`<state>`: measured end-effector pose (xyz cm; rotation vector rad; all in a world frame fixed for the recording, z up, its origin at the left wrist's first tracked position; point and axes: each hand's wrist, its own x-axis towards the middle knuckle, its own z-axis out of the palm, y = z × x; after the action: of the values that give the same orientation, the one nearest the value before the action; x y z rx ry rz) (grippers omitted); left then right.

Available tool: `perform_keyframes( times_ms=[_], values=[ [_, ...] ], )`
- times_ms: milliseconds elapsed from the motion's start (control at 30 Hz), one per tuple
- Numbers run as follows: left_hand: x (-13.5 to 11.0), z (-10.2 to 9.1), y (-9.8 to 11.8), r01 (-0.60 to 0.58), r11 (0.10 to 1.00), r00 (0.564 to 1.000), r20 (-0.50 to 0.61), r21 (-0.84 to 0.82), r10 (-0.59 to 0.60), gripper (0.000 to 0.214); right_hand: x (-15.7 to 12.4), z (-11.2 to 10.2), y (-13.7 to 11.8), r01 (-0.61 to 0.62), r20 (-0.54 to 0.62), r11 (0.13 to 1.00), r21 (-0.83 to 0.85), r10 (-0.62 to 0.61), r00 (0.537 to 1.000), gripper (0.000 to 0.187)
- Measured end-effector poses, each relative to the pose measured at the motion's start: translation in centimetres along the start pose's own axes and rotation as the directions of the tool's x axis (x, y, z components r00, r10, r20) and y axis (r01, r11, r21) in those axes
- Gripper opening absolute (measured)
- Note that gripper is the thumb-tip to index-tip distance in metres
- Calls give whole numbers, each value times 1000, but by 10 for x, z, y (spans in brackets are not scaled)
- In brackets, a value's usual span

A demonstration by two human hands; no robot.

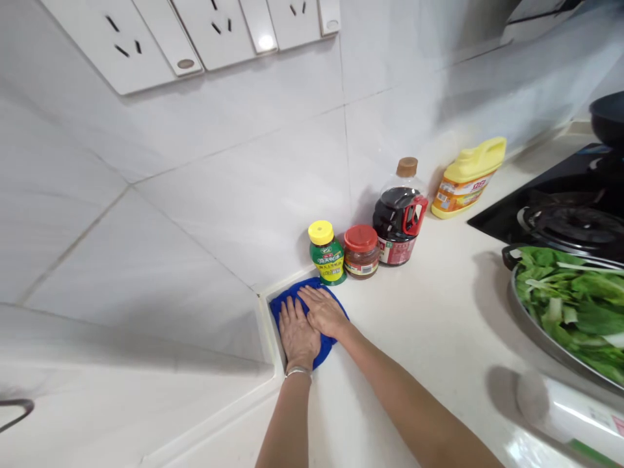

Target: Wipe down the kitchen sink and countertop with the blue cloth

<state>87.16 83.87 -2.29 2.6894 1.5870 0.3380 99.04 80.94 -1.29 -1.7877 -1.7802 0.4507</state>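
Observation:
A blue cloth (281, 303) lies flat in the corner of the white counter, against the tiled wall. My left hand (296, 336) rests flat on it with fingers stretched out toward the wall, a bracelet at the wrist. My right hand (323, 311) lies flat on the cloth beside it, fingers pointing left and partly overlapping the left hand. Both hands press on the cloth and neither grips it. Just behind the cloth stand a green jar with a yellow lid (326, 253) and a jar with a red lid (361, 251).
A dark sauce bottle (400, 218) and a yellow jug (467, 177) stand along the wall. At right are a gas stove (560, 218), a dark pan (608, 118), a metal bowl (535, 325) of green leaves and a blurred white bottle (565, 411). Wall sockets (195, 32) sit above.

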Motion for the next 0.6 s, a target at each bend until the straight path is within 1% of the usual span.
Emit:
perform_keyframes(
  times_ms=[167,267,367,467,533,600],
  values=[
    [-1,0,-1,-21,1000,1000,-4,-8,21,59,-6,1,-2,-19,-24,998,-55,18,1000,60],
    [-16,0,0,-38,999,999,16,-12,38,59,-22,1,-8,-23,-22,998,-65,21,1000,60],
    [-44,3,2,-66,998,998,-13,-15,66,61,-47,2,-16,-13,-24,997,-80,11,1000,61],
    [-79,10,1,-114,993,989,-91,-8,113,61,-77,5,-25,-9,-39,996,-86,5,999,61],
    [-103,14,0,-168,986,972,-163,17,169,62,-97,8,-31,-1,-46,997,-75,-2,999,61],
    [-126,16,-1,-211,976,946,-241,57,219,64,-117,11,-37,9,-49,998,-60,-12,999,63]
  ],
)
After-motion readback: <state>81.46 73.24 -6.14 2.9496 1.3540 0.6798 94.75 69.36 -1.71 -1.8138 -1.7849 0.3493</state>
